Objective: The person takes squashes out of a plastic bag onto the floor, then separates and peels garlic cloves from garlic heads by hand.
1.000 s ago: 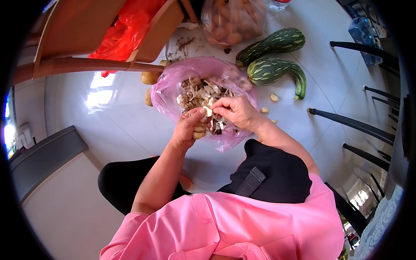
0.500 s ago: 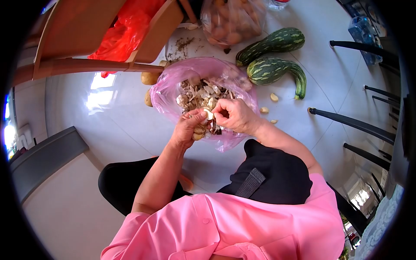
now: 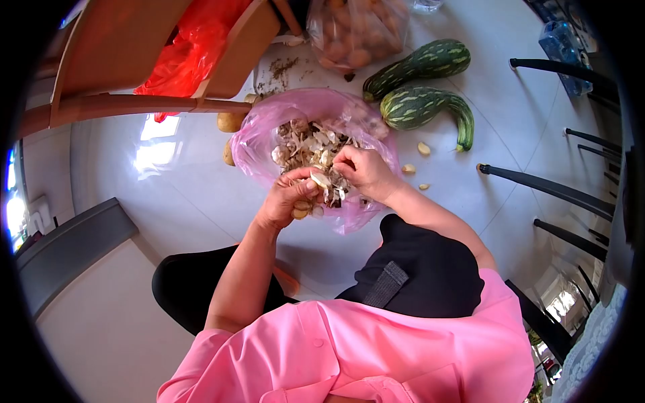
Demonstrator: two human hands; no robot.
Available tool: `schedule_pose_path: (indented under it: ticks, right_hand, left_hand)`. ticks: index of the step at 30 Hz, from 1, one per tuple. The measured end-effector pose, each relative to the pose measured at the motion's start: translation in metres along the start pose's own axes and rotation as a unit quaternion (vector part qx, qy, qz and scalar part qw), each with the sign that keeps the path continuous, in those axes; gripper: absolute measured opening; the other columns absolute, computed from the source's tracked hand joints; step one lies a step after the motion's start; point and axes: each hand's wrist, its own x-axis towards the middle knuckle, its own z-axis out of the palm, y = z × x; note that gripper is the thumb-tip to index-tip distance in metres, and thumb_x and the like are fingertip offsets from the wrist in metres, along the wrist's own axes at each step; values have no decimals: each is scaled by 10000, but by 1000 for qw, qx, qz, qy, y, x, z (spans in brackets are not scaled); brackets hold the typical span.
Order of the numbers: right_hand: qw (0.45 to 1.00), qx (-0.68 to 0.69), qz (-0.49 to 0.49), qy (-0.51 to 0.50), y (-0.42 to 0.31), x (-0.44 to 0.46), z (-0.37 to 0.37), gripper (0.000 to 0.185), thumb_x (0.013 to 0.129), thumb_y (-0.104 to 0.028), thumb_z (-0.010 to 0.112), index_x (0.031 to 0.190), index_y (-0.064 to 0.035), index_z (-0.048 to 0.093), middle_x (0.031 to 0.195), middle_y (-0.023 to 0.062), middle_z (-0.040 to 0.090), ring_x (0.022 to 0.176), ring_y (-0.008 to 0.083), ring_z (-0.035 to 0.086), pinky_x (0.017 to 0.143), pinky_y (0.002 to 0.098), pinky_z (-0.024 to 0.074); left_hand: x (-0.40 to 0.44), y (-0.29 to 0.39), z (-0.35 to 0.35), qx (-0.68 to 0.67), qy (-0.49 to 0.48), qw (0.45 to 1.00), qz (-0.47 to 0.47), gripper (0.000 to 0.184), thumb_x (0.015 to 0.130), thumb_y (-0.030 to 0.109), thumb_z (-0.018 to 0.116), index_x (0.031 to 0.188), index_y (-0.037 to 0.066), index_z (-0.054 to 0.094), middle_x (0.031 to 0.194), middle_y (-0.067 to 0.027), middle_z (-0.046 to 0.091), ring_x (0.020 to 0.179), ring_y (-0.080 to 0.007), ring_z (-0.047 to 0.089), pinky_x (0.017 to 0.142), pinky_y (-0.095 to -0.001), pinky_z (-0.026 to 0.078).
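A pale garlic clove (image 3: 321, 180) is pinched between the thumb and fingers of my left hand (image 3: 289, 196). My right hand (image 3: 365, 173) is just to its right, fingertips pressed together; whatever they hold is too small to make out. Both hands are over an open pink plastic bag (image 3: 259, 131) on the floor, which holds garlic bulbs and loose skins (image 3: 316, 142). Brownish round pieces (image 3: 302, 209) show just below my left hand. Three peeled cloves (image 3: 423, 148) lie on the floor right of the bag.
Two striped green squashes (image 3: 426, 109) lie beyond the bag, near a clear bag of round brown items (image 3: 357, 33). Potatoes (image 3: 230, 121) rest at the left. A wooden chair (image 3: 127, 103) holds a red bag (image 3: 195, 50). Black furniture legs (image 3: 547, 191) stand right.
My left hand has shifted slightly left and down with the clove. My right fingertips have drawn away from the clove and closed together above the skins. The view has shifted slightly.
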Motion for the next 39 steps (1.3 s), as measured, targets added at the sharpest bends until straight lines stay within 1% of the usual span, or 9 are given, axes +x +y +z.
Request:
schedule_pose_path:
  ticks: [1,3,8,11,14,16,19,33,39]
  right_hand:
    - [1000,1,1,0,1,1,4,53,812,-59,598,836,-12,597,703,87,610,621,173,563,595,277,450]
    - [990,29,-137,31,2,6,9,57,793,-36,575,838,-9,599,766,93,612,684,194,580,613,279,449]
    - [997,2,-73,-11,-18,1,-2,104,769,27,548,841,-14,610,787,95,598,729,194,599,659,297,471]
    - [996,24,-79,-15,-29,-3,-2,80,776,0,593,854,-10,606,783,85,594,726,182,603,655,303,477]
    - [993,104,-46,-8,-32,-3,4,123,789,-108,641,845,-13,587,783,113,583,708,259,594,645,343,483]
    - [978,-51,-196,52,-27,-1,7,151,784,-128,664,849,-26,574,788,113,591,713,282,594,648,358,492]
    - [966,-96,-237,46,-23,2,10,129,787,-119,657,832,-37,567,771,111,594,722,292,600,655,371,496]
    - [962,-126,-235,52,-24,1,12,111,749,-55,616,770,-52,507,691,107,567,656,293,593,584,380,489]
    - [968,-139,-184,97,-13,9,9,93,759,-67,601,769,-52,510,671,119,583,620,305,595,562,394,484]
  left_hand:
    - [2,0,-1,-1,12,1000,10,328,823,195,677,1094,33,589,867,-74,640,736,-176,619,643,-298,517]
    - [4,-2,-2,-2,23,1000,19,333,828,187,672,1114,41,581,875,-75,639,740,-174,618,642,-292,515]
    - [6,-3,-3,-24,51,998,32,299,852,140,648,1128,41,587,874,-56,639,756,-148,607,646,-257,495]
    - [7,-3,-3,-45,54,997,45,294,856,139,644,1128,42,588,892,-55,640,759,-144,608,648,-255,498]
    - [6,-1,3,-64,83,994,37,299,860,145,643,1132,35,586,905,-53,642,758,-138,610,657,-259,500]
    - [8,-4,7,-59,86,994,36,296,869,174,631,1121,28,578,911,-59,637,769,-145,610,681,-266,503]
    - [9,-9,4,-62,85,994,37,298,879,215,619,1098,20,572,917,-65,634,785,-153,613,715,-273,505]
    - [9,-11,12,-87,100,989,60,221,873,183,632,1026,27,599,872,-53,638,743,-136,609,664,-258,492]
    - [4,-7,4,-28,69,997,5,225,859,155,632,1041,26,605,867,-64,644,729,-150,625,647,-276,521]
